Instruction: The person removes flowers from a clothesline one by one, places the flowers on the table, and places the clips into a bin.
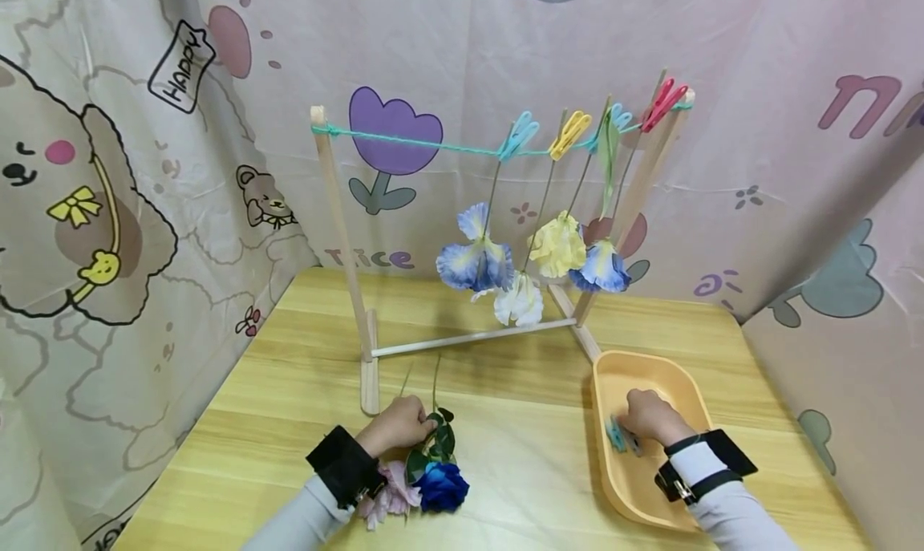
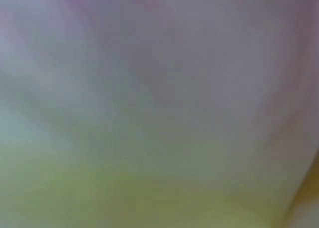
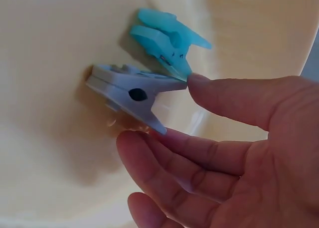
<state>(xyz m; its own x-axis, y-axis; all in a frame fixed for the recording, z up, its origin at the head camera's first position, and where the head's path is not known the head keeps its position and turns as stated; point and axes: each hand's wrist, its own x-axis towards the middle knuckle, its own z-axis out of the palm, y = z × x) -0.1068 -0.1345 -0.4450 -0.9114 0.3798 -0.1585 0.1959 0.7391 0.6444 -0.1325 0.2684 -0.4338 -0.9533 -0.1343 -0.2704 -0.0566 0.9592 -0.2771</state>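
My left hand point(image 1: 397, 423) pinches the leafy stem of a blue rose point(image 1: 443, 487), whose bloom points toward me on the table. A pale pink flower point(image 1: 393, 495) lies beside it, partly under my wrist. Blurred pale colours fill the left wrist view, so that hand is hidden there. Inside the orange basin point(image 1: 606, 487), my right hand point(image 3: 234, 153) holds a grey clothespin point(image 3: 124, 91) by its handle ends, thumb on one and fingertips at the other. A turquoise clothespin point(image 3: 169, 38) lies right next to it in the basin.
A wooden rack point(image 1: 339, 230) stands behind, with a green string point(image 1: 419, 143) across its top. Several irises hang upside down from the string, held by clothespins such as the yellow one point(image 1: 570, 135) and the red one point(image 1: 664, 106). Printed curtains point(image 1: 462, 46) enclose the wooden table point(image 1: 520, 423).
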